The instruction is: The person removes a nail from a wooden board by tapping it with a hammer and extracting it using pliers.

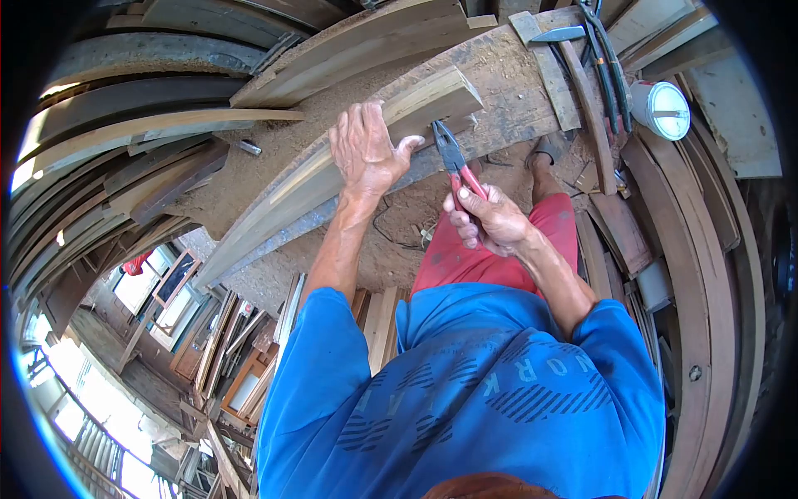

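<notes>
Left hand [366, 154]: spread over the plank [428, 101], thumb splayed.
Right hand [495, 218]: curled round the pliers [453, 156].
Pliers: nose at the plank's near side, toward its right end.
Plank: along the bench [519, 100].
Risk: a poor bite could make the pliers skid; light left-hand pressure, the plank shift.
Unclear: whatever the nose pinches.

blue shirt [465, 449] | short sleeves [320, 349] | dark striped print [553, 403] | "WORK" lettering [524, 369] | red shorts [440, 258]
</notes>
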The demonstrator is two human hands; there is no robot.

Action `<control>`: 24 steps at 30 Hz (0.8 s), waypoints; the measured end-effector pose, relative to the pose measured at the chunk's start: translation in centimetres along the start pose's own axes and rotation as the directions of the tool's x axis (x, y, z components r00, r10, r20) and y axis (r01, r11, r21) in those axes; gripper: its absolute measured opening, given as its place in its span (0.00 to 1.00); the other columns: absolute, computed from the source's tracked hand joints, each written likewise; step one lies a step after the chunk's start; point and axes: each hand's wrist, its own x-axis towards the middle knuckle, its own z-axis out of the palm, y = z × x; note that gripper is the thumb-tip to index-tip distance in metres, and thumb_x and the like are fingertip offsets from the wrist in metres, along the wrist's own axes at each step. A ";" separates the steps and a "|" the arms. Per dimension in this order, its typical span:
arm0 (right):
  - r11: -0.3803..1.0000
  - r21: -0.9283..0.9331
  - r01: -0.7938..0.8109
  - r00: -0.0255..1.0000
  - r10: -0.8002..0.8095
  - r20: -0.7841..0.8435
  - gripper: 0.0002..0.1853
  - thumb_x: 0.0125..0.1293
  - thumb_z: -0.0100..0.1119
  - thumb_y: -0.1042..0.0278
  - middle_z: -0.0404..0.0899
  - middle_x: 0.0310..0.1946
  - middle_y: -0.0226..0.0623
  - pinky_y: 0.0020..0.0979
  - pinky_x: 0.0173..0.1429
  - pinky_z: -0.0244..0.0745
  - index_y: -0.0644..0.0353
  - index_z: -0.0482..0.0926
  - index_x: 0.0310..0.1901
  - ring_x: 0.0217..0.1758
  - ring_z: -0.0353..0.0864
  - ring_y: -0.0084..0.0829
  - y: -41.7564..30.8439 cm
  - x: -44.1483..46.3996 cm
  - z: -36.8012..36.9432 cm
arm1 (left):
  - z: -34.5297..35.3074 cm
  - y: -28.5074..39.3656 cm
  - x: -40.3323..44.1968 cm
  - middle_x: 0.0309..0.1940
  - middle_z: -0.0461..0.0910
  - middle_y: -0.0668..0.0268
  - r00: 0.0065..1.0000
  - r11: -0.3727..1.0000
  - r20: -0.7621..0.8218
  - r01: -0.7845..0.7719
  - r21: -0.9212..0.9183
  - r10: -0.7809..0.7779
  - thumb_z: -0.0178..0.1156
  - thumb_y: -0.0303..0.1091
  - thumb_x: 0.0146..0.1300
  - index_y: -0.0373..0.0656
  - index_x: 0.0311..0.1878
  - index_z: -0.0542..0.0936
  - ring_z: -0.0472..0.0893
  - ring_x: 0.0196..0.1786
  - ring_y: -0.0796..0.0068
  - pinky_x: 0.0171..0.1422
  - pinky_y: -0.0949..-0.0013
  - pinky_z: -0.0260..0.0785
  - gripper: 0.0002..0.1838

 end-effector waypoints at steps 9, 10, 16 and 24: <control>0.979 -0.203 0.015 0.990 -0.043 -0.133 0.15 0.86 0.55 0.55 0.71 0.26 0.23 0.26 0.24 0.69 0.59 0.78 0.47 0.23 0.68 0.18 0.0 -0.2 0.5 | 0.0 0.1 -0.4 0.51 0.80 0.57 0.999 0.999 0.034 0.029 0.014 -0.029 0.86 0.53 0.43 0.42 0.58 0.78 0.79 0.55 0.53 0.60 0.49 0.67 0.43; 0.989 -0.149 0.004 0.993 -0.022 -0.119 0.15 0.86 0.55 0.55 0.71 0.27 0.23 0.26 0.24 0.69 0.59 0.78 0.47 0.22 0.68 0.18 -0.2 -0.4 0.8 | 0.0 0.0 -0.6 0.50 0.80 0.57 1.000 1.000 0.022 0.018 0.015 -0.019 0.86 0.54 0.42 0.42 0.59 0.78 0.79 0.55 0.52 0.58 0.49 0.68 0.43; 1.000 0.006 -0.020 0.999 0.020 -0.042 0.15 0.86 0.55 0.54 0.72 0.27 0.23 0.26 0.24 0.68 0.59 0.79 0.46 0.22 0.67 0.17 0.0 -0.5 1.0 | 0.3 -0.2 -0.7 0.48 0.80 0.58 0.999 1.000 -0.030 -0.015 0.021 0.016 0.86 0.55 0.41 0.42 0.60 0.77 0.79 0.53 0.51 0.54 0.49 0.69 0.45; 1.000 0.000 -0.022 0.999 0.022 -0.034 0.15 0.86 0.56 0.54 0.71 0.27 0.23 0.26 0.24 0.67 0.58 0.78 0.46 0.22 0.68 0.17 0.3 -0.7 0.4 | 0.1 0.3 -1.0 0.52 0.81 0.56 0.999 0.999 0.012 0.033 0.002 -0.033 0.86 0.54 0.44 0.42 0.59 0.78 0.79 0.57 0.52 0.62 0.47 0.67 0.43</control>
